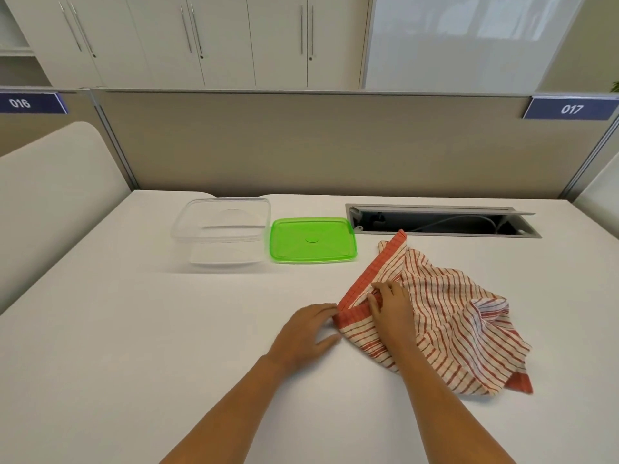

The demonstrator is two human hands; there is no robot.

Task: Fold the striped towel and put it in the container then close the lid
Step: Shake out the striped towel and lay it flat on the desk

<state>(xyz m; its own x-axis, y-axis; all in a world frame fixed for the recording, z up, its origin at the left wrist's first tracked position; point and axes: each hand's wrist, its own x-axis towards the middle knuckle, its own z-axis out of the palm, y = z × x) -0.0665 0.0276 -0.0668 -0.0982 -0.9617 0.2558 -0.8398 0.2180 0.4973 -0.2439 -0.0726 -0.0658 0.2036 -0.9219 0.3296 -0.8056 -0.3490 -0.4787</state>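
Observation:
A red-and-white striped towel [449, 316] lies crumpled on the white table, right of centre. My left hand [308, 333] pinches the towel's near-left corner at its red border. My right hand [392, 309] rests on the cloth just beside it, fingers gripping a fold of the red edge. A clear square container [222, 229] stands open at the back left of the table. Its green lid [313, 240] lies flat on the table right beside it.
An open cable slot [442, 221] with wires is set into the table behind the towel. A beige partition [318, 145] closes off the back of the white table [134, 329]. A cream chair back [50, 195] stands at the left.

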